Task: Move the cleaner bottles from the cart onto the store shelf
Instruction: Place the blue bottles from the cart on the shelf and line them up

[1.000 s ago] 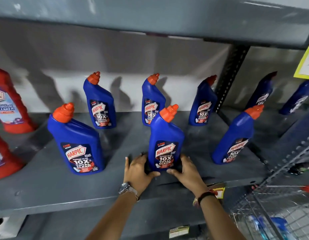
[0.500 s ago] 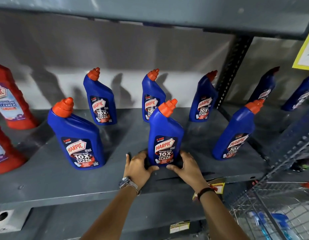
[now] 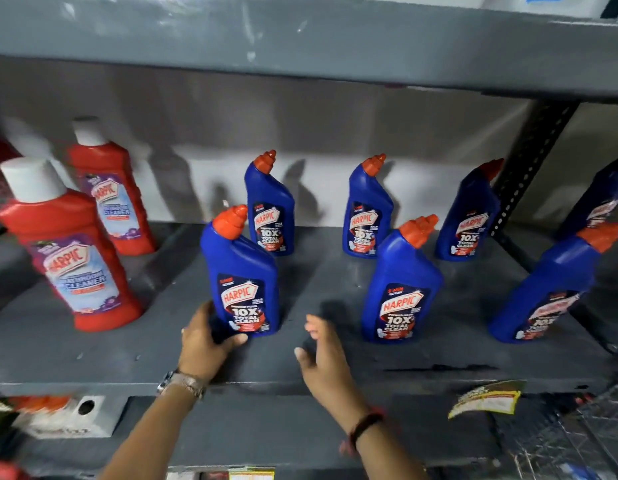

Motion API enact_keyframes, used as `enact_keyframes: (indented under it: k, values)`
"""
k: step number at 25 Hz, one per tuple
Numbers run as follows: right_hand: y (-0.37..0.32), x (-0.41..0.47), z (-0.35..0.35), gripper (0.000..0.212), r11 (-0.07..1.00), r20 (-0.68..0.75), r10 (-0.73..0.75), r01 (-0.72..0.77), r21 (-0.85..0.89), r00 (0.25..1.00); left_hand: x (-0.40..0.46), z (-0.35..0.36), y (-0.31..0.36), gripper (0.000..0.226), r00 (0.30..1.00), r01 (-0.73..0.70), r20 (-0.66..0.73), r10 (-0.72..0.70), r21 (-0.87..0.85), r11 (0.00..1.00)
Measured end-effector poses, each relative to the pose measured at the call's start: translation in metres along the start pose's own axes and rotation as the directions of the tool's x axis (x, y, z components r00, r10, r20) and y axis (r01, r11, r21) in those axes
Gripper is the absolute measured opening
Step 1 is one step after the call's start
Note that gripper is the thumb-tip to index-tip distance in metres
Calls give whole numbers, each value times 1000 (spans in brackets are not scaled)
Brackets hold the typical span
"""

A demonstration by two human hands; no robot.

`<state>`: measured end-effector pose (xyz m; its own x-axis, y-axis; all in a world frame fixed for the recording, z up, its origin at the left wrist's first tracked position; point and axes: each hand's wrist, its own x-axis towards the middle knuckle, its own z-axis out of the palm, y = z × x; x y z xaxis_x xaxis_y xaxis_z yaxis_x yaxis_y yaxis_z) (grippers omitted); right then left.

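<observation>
— That blue cleaner bottle (image 3: 243, 277) at the front of the shelf (image 3: 93, 355), does it look awkward?

— Rigid plastic, probably weighty if full, smooth-sided. I'd take it low on the body, not by the slanted orange cap.

— And the hands?

— The left hand (image 3: 203, 344) wraps the base, thumb in front, its grip closed on the bottle. The right hand (image 3: 323, 358) is just beside it, fingers spread, holding nothing.

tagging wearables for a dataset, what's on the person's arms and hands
Both forearms are bare, no sleeves or gloves. The left hand has a silver metal wristwatch at its wrist; the right hand has a dark band bracelet with red.
</observation>
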<state>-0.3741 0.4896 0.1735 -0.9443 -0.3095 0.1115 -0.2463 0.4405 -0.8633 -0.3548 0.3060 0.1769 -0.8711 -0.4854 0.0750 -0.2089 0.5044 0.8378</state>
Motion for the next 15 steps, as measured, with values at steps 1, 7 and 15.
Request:
enact_keyframes:
  k: [1,7,15]
  values:
    - [-4,13,6,58,1000,88,11,-10,-9,996,7,-3,2,81,995,-47,85,48,-12,999]
    - [-5,45,10,65,998,98,35,-30,-53,995,6,11,8,83,976,-140,169,137,3,990]
    - [3,38,11,53,994,55,36,-30,-100,998,6,14,0,81,971,-198,159,178,121,973]
